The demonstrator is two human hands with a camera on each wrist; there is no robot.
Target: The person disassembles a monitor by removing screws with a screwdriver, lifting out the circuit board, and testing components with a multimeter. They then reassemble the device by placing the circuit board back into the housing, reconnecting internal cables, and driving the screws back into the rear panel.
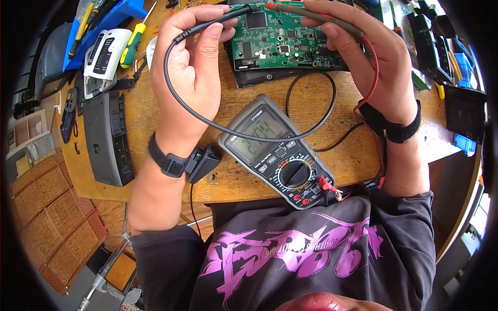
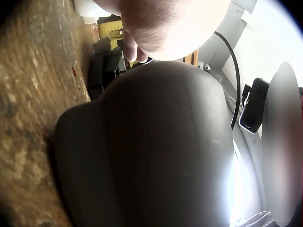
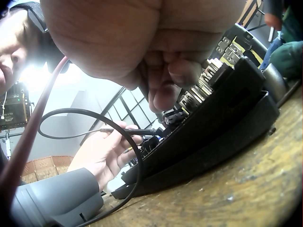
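A green circuit board (image 1: 270, 57) sits in a black housing at the back of the table. My left hand (image 1: 188, 67) pinches a black test probe (image 1: 223, 16), its tip over the board's upper part. From the right, my right hand (image 1: 381, 57) grips a red test probe (image 1: 337, 22) whose tip points toward the black one. In front of the board lies a grey digital multimeter (image 1: 306, 181), its screen lit with digits and the black lead crossing it. In the right wrist view, the left hand (image 3: 106, 151) and black probe appear beside the housing (image 3: 203, 137).
To the left stand a grey plastic casing (image 1: 106, 137), a white tester (image 1: 106, 57) and a green-yellow screwdriver (image 1: 134, 45). A blue tray (image 1: 122, 9) with tools is behind them. Black cases (image 1: 430, 46) line the right side. The black lead loops across the wooden table (image 1: 347, 166).
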